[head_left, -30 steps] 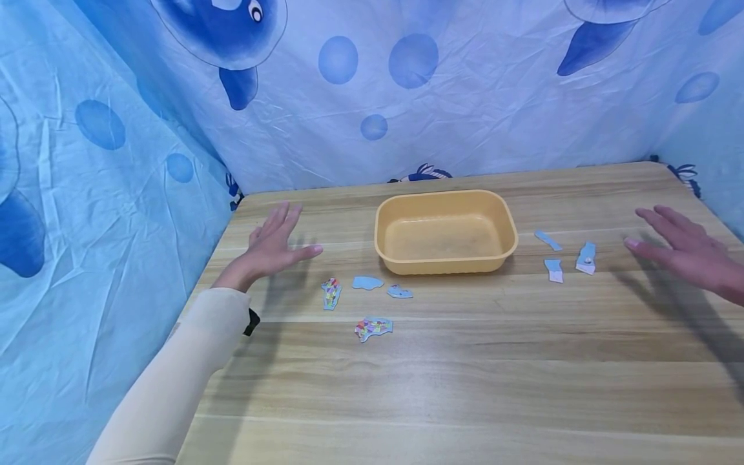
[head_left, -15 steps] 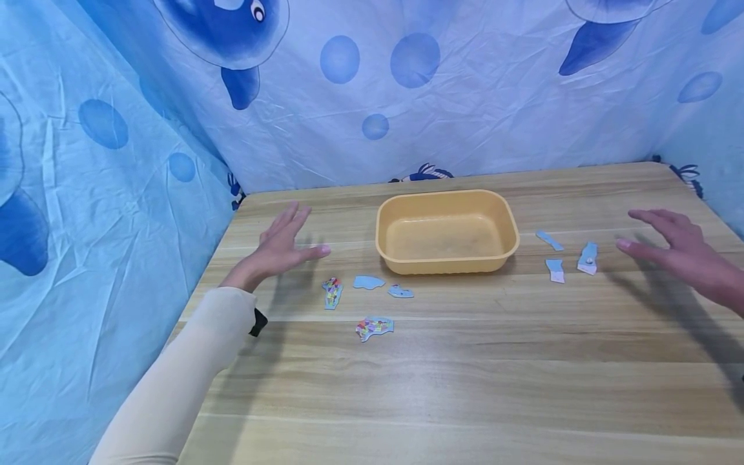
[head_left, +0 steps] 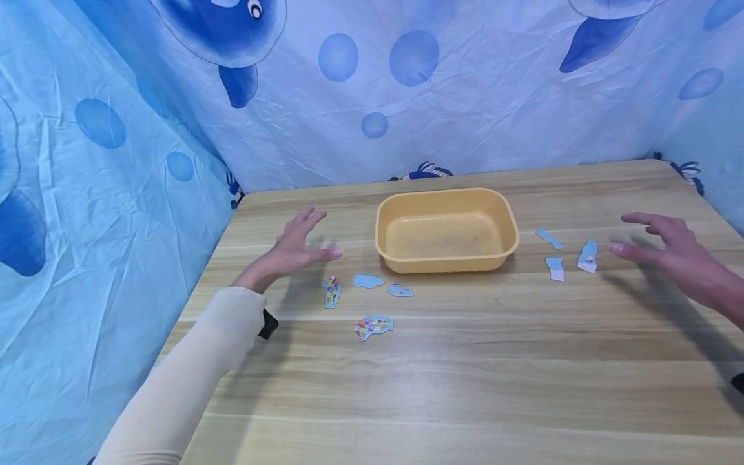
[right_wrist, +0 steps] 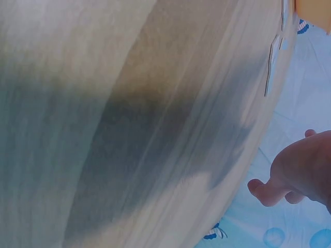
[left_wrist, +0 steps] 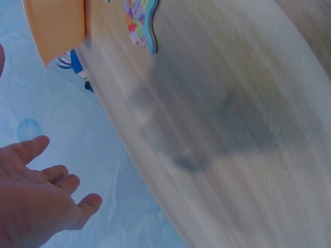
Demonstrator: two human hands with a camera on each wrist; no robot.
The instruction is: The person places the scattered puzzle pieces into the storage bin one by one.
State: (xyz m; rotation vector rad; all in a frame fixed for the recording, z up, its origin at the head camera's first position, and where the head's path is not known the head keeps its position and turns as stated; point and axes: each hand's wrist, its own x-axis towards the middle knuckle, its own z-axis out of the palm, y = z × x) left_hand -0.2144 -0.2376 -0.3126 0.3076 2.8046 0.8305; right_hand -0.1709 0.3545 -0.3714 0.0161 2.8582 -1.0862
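Observation:
My left hand (head_left: 292, 248) hovers over the table's left side, fingers spread and holding nothing. Closest to it lies a multicoloured puzzle piece (head_left: 332, 292), which also shows at the top of the left wrist view (left_wrist: 140, 23). Beside that piece are a plain light-blue puzzle piece (head_left: 368, 281) and a small blue one (head_left: 400, 290); a second multicoloured piece (head_left: 374, 327) lies nearer me. On the right, my right hand (head_left: 677, 255) is in the air, thumb apart from the fingers, nothing in it. Near its thumb lie a blue-and-white piece (head_left: 588, 257), a smaller one (head_left: 555, 269) and a narrow blue strip (head_left: 549, 238).
A yellow-orange plastic basket (head_left: 447, 265) with nothing in it stands at the back middle, between the two groups of pieces. The wooden table (head_left: 465, 387) meets a blue sea-print curtain (head_left: 325, 142) at its back and sides.
My left hand has moved right, toward the pieces and basket. My right hand has drifted left, its fingers bending more. The pieces and basket stay where they were.

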